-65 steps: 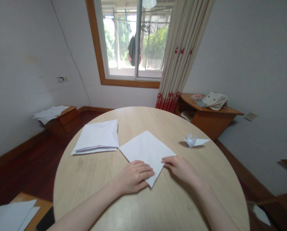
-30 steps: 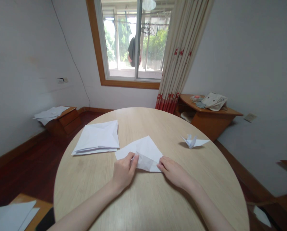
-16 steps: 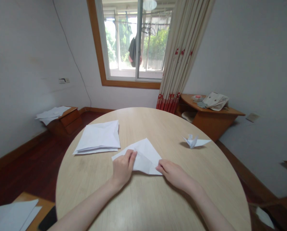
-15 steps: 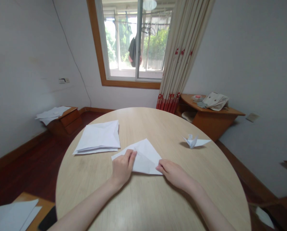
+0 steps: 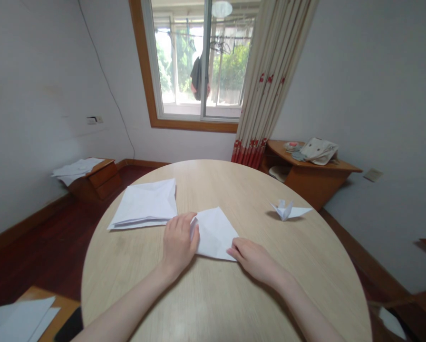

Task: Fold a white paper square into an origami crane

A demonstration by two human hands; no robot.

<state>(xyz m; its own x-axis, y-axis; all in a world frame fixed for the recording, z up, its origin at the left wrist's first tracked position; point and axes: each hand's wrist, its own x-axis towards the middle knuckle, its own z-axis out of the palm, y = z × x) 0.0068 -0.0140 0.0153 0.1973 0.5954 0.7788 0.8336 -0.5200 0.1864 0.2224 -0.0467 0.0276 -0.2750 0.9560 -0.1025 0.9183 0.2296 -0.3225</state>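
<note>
A white paper sheet, folded into a triangle, lies on the round wooden table in front of me. My left hand rests flat on the sheet's left part, fingers stretched out and pressing it down. My right hand touches the sheet's lower right corner with its fingertips, fingers curled. A stack of white paper sheets lies just left of the folded sheet. A folded white paper crane stands on the table to the right.
A low wooden cabinet with papers stands by the left wall. A wooden corner shelf with a bag stands right of the curtain. More white paper lies on a wooden surface at the lower left.
The flat diamond sheet was folded up from its near corner into a triangle. My left hand went from pinching the flap to lying flat on the left part; the right stayed at the corner.
</note>
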